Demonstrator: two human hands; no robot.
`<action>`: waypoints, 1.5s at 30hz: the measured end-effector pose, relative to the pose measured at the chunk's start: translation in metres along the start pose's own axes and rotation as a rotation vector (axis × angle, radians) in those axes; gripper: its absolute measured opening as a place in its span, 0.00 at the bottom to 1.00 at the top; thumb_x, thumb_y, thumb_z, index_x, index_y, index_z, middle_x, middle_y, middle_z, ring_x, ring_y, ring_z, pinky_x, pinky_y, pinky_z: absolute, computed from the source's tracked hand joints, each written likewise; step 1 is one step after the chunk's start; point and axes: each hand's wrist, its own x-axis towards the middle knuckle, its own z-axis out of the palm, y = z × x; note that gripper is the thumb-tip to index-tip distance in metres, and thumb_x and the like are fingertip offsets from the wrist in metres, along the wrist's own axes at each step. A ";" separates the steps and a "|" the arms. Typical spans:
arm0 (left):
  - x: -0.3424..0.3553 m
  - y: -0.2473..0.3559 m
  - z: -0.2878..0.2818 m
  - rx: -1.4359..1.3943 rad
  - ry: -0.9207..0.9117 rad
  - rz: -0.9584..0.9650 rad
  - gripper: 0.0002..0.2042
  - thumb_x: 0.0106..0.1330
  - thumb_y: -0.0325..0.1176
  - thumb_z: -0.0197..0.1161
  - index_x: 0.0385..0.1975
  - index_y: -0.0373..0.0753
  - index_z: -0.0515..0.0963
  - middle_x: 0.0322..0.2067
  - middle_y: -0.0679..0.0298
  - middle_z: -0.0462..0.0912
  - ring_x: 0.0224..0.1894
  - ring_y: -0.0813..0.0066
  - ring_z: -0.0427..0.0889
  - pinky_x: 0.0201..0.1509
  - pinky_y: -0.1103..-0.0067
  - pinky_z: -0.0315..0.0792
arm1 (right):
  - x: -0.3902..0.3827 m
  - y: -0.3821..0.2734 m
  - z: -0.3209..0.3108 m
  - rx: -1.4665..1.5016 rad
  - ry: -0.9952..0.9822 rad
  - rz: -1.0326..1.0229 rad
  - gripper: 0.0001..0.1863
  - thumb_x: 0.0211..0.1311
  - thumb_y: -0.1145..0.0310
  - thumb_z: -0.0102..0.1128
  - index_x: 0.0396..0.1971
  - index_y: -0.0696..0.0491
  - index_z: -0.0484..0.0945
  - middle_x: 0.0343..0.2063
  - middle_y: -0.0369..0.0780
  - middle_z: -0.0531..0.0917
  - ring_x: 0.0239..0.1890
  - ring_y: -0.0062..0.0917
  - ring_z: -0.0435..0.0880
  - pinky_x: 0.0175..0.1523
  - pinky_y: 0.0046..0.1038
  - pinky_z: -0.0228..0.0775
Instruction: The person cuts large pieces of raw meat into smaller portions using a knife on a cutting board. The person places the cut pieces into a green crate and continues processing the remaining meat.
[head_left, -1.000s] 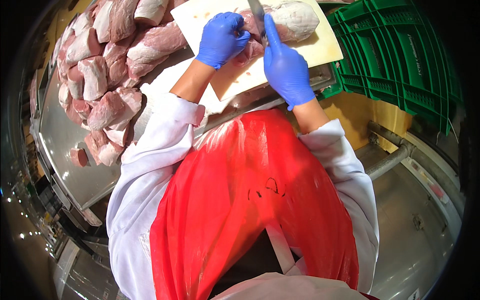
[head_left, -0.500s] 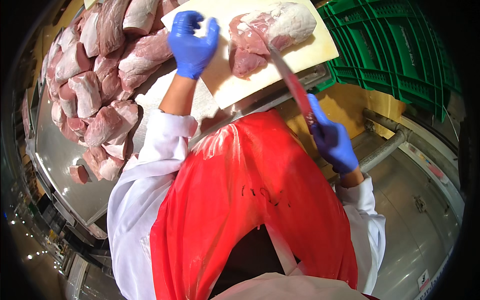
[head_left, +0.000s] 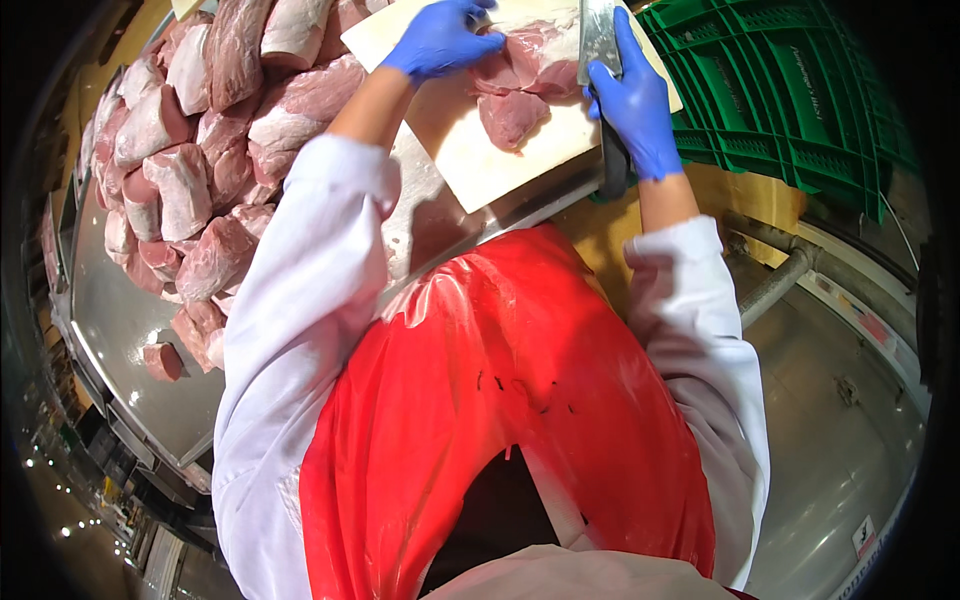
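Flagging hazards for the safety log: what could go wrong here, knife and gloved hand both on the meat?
1. The left hand presses the meat close beside the knife in the right hand; a slip could cut its fingers.
2. The board overhangs the table edge and may tip or slide under pressure.

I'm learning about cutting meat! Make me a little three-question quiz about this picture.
1. True or false: both hands wear blue gloves.
2. Which hand holds the knife? A) left B) right
3. Fill in: the big pile of meat pieces lies to the person's ____.

Key
1. True: the left hand and the right hand are both gloved in blue.
2. B: the right hand grips it over the cutting board, while the left hand presses the meat there.
3. Left, on the metal table.
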 end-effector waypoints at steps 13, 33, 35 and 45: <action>-0.017 -0.017 0.033 -0.029 0.291 0.348 0.05 0.55 0.28 0.64 0.26 0.36 0.76 0.21 0.54 0.76 0.24 0.59 0.77 0.31 0.67 0.73 | 0.026 -0.058 0.049 -0.647 -0.062 -0.106 0.27 0.67 0.56 0.59 0.57 0.59 0.70 0.36 0.61 0.83 0.43 0.58 0.83 0.48 0.53 0.73; -0.061 -0.060 0.006 -0.076 0.439 0.052 0.15 0.54 0.39 0.72 0.33 0.36 0.78 0.30 0.54 0.81 0.31 0.62 0.80 0.38 0.71 0.76 | -0.145 0.021 -0.110 -1.302 -0.584 -0.361 0.47 0.58 0.78 0.53 0.78 0.43 0.47 0.20 0.45 0.79 0.21 0.41 0.81 0.28 0.42 0.76; -0.066 -0.058 0.012 0.086 0.631 0.230 0.20 0.51 0.43 0.72 0.39 0.36 0.78 0.39 0.49 0.80 0.40 0.56 0.80 0.46 0.67 0.75 | -0.144 0.040 -0.130 -1.186 -0.590 -0.401 0.46 0.59 0.77 0.54 0.78 0.42 0.48 0.21 0.46 0.80 0.21 0.43 0.81 0.28 0.43 0.75; -0.055 0.018 0.051 0.662 0.419 -0.032 0.23 0.42 0.50 0.78 0.37 0.46 0.86 0.41 0.55 0.84 0.48 0.50 0.82 0.52 0.61 0.77 | -0.073 0.113 -0.152 -0.195 -0.198 -0.270 0.39 0.68 0.73 0.53 0.77 0.43 0.52 0.28 0.51 0.82 0.20 0.32 0.79 0.31 0.34 0.74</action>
